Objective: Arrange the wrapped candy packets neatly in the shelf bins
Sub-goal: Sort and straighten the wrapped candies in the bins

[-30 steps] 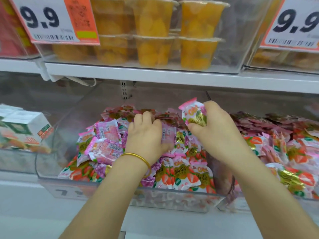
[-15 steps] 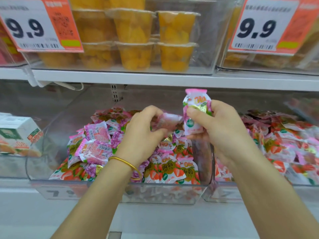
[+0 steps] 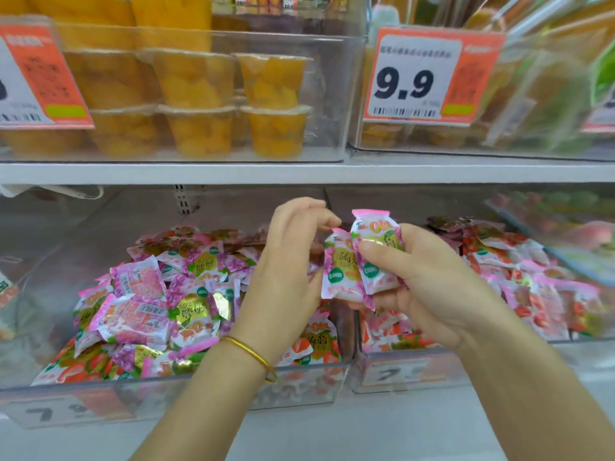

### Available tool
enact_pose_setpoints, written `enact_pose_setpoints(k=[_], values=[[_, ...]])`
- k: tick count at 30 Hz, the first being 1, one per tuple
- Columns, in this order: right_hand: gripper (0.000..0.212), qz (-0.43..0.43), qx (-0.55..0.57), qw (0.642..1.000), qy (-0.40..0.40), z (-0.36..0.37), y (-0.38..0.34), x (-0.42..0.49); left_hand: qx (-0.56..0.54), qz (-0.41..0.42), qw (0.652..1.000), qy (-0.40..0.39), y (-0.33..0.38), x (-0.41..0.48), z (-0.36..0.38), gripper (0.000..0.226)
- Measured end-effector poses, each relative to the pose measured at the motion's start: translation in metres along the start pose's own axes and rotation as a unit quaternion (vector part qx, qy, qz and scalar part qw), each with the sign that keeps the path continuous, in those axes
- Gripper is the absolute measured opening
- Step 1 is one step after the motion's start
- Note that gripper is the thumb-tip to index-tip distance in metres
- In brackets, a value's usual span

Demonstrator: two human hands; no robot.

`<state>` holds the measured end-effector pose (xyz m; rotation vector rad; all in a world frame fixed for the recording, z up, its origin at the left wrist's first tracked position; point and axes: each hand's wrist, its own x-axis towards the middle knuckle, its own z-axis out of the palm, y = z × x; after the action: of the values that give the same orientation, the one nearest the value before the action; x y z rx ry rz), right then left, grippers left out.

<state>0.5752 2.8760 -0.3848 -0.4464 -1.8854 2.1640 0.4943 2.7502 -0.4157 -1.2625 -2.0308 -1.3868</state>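
Note:
Two pink and white candy packets [image 3: 362,267] stand side by side above the divider between two clear shelf bins. My right hand [image 3: 429,287] grips both, its thumb pressed across their fronts. My left hand [image 3: 289,261], with a gold bangle on its wrist, is raised beside them, and its curled fingertips pinch the top corner of the left packet. Below, the left bin [image 3: 166,394] holds a loose heap of purple and pink packets [image 3: 159,294]. Red strawberry packets [image 3: 532,277] fill the right bin [image 3: 416,374].
A white shelf board [image 3: 299,173] runs just above the bins. On it stand clear boxes of yellow fruit cups [image 3: 199,94] with an orange 9.9 price tag [image 3: 416,78]. A carton [image 3: 6,294] shows at the far left edge.
Both hands rose out of the left bin. The packet my left hand lifted now sits beside the first one in my right hand. The view has tilted up and right.

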Motion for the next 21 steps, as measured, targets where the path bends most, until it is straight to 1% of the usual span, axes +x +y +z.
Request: enact_pose_setpoints(k=[2, 5, 7, 10, 11, 12, 13, 15, 16, 18, 19, 21], values=[[0.027, -0.001, 0.029, 0.999, 0.027, -0.015, -0.002, 0.0, 0.022, 0.006, 1.0, -0.012, 0.001, 0.002, 0.008, 0.049], [0.02, -0.004, 0.065, 0.993, 0.096, -0.047, -0.009, 0.001, 0.071, -0.024, 0.996, -0.038, -0.004, 0.012, 0.016, 0.036], [0.013, -0.004, 0.04, 0.99, 0.132, -0.067, -0.01, 0.005, 0.083, -0.07, 0.992, -0.068, -0.009, 0.022, 0.022, 0.032], [0.003, 0.019, -0.014, 0.988, 0.154, -0.084, -0.006, 0.018, 0.093, -0.148, 0.978, -0.116, -0.019, 0.029, 0.034, 0.043], [0.009, 0.027, -0.043, 0.985, 0.162, -0.085, -0.004, 0.025, 0.089, -0.165, 0.975, -0.121, -0.021, 0.029, 0.037, 0.045], [0.02, 0.034, -0.077, 0.981, 0.175, -0.085, -0.003, 0.033, 0.083, -0.175, 0.974, -0.121, -0.023, 0.03, 0.04, 0.046], [0.027, 0.041, -0.106, 0.977, 0.18, -0.084, -0.002, 0.042, 0.081, -0.181, 0.973, -0.118, -0.024, 0.03, 0.042, 0.046], [0.019, 0.039, -0.151, 0.97, 0.184, -0.076, -0.003, 0.063, 0.089, -0.184, 0.972, -0.112, -0.026, 0.032, 0.044, 0.047], [0.02, 0.037, -0.168, 0.967, 0.19, -0.07, -0.005, 0.074, 0.093, -0.183, 0.973, -0.11, -0.027, 0.033, 0.044, 0.048], [0.029, 0.034, -0.178, 0.966, 0.186, -0.057, -0.009, 0.099, 0.096, -0.178, 0.974, -0.106, -0.028, 0.035, 0.045, 0.048], [0.027, 0.031, -0.182, 0.966, 0.179, -0.051, -0.01, 0.109, 0.096, -0.175, 0.974, -0.105, -0.029, 0.035, 0.045, 0.048], [0.004, 0.053, -0.221, 0.957, 0.178, -0.04, -0.014, 0.124, 0.096, -0.165, 0.976, -0.102, -0.031, 0.034, 0.045, 0.048]])
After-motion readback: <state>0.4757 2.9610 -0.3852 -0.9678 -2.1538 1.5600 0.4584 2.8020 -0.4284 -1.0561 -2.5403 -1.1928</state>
